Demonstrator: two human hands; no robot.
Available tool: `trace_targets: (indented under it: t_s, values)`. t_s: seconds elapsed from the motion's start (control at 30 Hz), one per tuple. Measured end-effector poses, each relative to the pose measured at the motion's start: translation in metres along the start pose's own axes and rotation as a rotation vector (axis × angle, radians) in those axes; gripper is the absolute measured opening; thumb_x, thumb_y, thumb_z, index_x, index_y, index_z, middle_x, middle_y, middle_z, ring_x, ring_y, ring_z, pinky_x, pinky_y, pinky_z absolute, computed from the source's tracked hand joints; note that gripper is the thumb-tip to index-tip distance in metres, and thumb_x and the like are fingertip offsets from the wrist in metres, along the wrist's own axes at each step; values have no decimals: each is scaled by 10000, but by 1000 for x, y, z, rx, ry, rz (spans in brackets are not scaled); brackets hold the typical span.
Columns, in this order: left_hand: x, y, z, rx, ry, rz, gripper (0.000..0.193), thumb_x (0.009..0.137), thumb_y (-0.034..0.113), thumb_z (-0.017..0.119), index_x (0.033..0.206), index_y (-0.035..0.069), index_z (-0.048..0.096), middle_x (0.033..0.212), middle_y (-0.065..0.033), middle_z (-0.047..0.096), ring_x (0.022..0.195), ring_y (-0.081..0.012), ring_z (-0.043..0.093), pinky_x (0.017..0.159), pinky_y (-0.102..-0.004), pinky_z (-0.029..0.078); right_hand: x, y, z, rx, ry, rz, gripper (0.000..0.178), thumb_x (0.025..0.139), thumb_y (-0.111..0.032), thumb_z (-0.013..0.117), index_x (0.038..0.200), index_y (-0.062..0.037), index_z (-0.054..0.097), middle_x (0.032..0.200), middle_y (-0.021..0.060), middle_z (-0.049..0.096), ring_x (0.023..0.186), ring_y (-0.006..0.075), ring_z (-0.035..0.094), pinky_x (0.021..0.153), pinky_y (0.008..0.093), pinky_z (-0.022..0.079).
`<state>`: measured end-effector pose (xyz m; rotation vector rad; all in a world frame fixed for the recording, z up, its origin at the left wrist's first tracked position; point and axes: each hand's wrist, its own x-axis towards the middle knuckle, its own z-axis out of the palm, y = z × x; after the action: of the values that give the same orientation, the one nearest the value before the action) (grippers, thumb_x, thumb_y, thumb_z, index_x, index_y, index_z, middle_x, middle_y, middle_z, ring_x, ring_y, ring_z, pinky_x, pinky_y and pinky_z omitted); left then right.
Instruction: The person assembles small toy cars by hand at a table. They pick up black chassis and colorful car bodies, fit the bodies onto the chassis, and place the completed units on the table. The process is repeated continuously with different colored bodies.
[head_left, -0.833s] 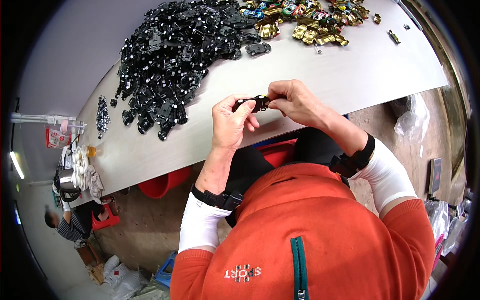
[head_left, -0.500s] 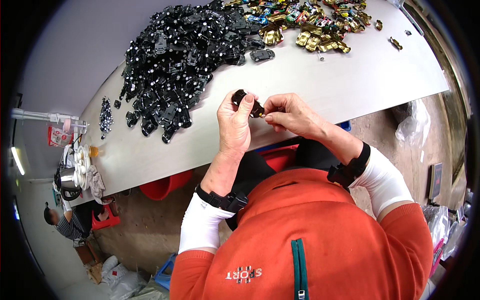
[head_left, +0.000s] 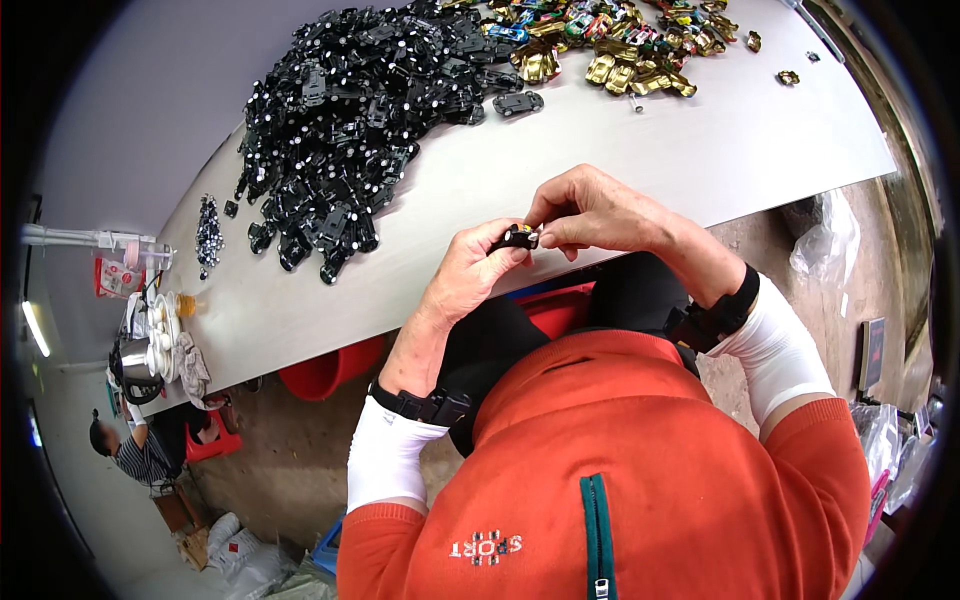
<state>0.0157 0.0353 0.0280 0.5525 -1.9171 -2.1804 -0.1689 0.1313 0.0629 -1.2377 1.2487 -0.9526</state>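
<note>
My left hand [head_left: 468, 274] grips a small toy car [head_left: 516, 238] between thumb and fingers, just in front of the table's near edge. The car shows a black underside and a bit of yellow and red. My right hand [head_left: 598, 212] is closed in a pinch at the car's right end; what its fingertips hold is too small to make out. Beyond my hands, on the white table [head_left: 620, 150], lies a large heap of black toy car chassis [head_left: 330, 130]. One chassis [head_left: 518, 103] lies apart at its right side.
Gold and multicoloured toy car bodies [head_left: 620, 75] are piled at the far middle. Small silvery parts [head_left: 208, 238] lie at the left. A red bin [head_left: 345, 372] stands under the table. Another person [head_left: 140, 455] sits at the far left. Plastic bags [head_left: 830, 245] hang at right.
Both hands have come lower, nearer my body, with the toy car. The car is now turned another way, and my right hand reaches over its end from above.
</note>
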Motion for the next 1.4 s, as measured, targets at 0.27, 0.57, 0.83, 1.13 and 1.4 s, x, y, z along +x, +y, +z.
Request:
trace_targets:
  t_s: [0.27,0.57,0.83,1.13,1.4]
  values:
    - [1,-8,6,-78,58,-8,115,893,89,555,971,20,605,747,4,571,638,-52,470,588,-184,382,1,1,7,-356,142,-138,66,791,21,582,853,28,604,714,40,608,589,76,533,515,228,436]
    - [1,-7,7,-331,76,-110,55,912,85,526,937,55,565,698,-1,565,534,-43,458,440,-166,334,1,14,2,36,130,-23,59,786,-12,596,811,35,620,671,49,601,554,80,539,507,230,437]
    - [2,-17,19,-160,128,-125,89,913,108,532,931,29,570,686,-14,548,508,-46,422,429,-171,293,11,39,4,-547,252,-266,77,765,-40,615,820,8,640,693,137,631,633,195,597,599,338,472]
    - [24,-10,-16,1229,523,409,277,777,80,642,1026,22,536,904,-128,523,774,-294,521,670,-404,452,35,21,-77,-709,517,37,291,705,-190,728,945,-37,669,809,164,649,776,282,626,696,377,490]
    - [35,-8,-22,1321,474,369,570,666,149,760,1156,13,502,1022,-139,456,935,-318,442,808,-403,408,113,33,-90,-1120,482,23,223,752,-182,679,952,-83,667,908,144,630,889,324,605,764,415,477]
